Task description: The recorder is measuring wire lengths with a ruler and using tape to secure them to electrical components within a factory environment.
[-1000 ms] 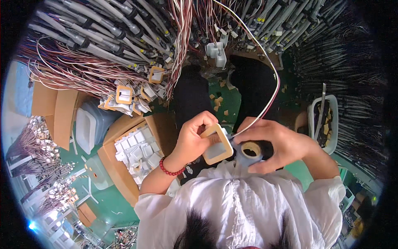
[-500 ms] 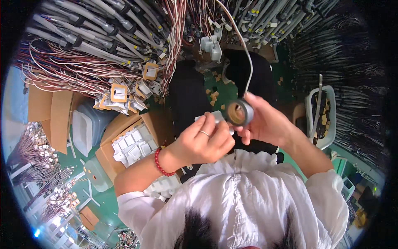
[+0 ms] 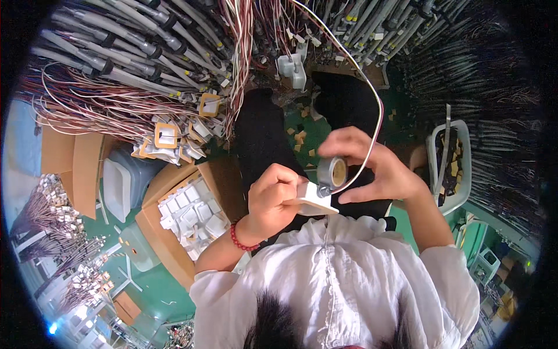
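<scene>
My left hand [image 3: 272, 199] is closed around a white plastic square housing [image 3: 314, 195] with a tan rim on its lower side. A roll of grey tape [image 3: 325, 173] with a tan core sits just above the housing, seemingly attached by its loose end. My right hand [image 3: 378, 166] curves around the roll with thumb and fingers apart; the fingertips are slightly blurred, and no grip on the roll shows. A thin white-and-red cable [image 3: 379, 116] arcs down past the right palm to the housing.
Bundled grey cables [image 3: 116, 52] and red-white wires [image 3: 99, 104] crowd the far side. A cardboard box [image 3: 152, 230] of white housings stands at left, beside clear plastic bins [image 3: 116, 189]. A white bin [image 3: 463, 192] with dark and tan scraps is at right.
My right hand has let go of the tape roll and spread its fingers. The housing has turned, showing its tan rim. The cable now bows further right, and my left hand has tilted upright.
</scene>
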{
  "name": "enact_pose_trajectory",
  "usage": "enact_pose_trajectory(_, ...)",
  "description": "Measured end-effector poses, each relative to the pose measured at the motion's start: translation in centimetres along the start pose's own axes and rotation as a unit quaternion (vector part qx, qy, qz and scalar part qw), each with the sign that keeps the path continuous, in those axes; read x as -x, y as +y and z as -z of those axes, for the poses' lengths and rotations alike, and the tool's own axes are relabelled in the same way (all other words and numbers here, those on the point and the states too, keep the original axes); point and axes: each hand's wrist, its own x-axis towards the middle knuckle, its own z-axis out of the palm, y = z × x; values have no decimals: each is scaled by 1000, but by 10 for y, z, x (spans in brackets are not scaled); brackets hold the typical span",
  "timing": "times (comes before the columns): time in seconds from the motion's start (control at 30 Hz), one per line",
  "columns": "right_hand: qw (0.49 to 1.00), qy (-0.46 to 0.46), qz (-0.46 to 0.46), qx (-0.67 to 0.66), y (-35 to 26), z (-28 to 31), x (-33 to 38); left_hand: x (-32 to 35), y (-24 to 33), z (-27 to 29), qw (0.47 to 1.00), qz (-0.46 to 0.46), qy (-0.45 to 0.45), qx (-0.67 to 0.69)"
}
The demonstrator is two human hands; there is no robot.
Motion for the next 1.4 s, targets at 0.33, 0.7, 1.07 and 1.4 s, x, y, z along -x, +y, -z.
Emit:
enact_pose_trajectory(0.33,995,-65,-18,69,-17,-1,-1,8,9,-3,938,230,33,257)
enact_pose_trajectory(0.7,848,12,-110,-518,5,-25,29,7,29,9,984,11,-77,-161)
enact_pose_trajectory(1.07,995,-94,4,-28,10,-9,-11,13,18,9,878,348,-57,324)
enact_pose_trajectory(1.4,883,-1,-79,-463,19,-4,34,15,15,2,971,224,-29,78)
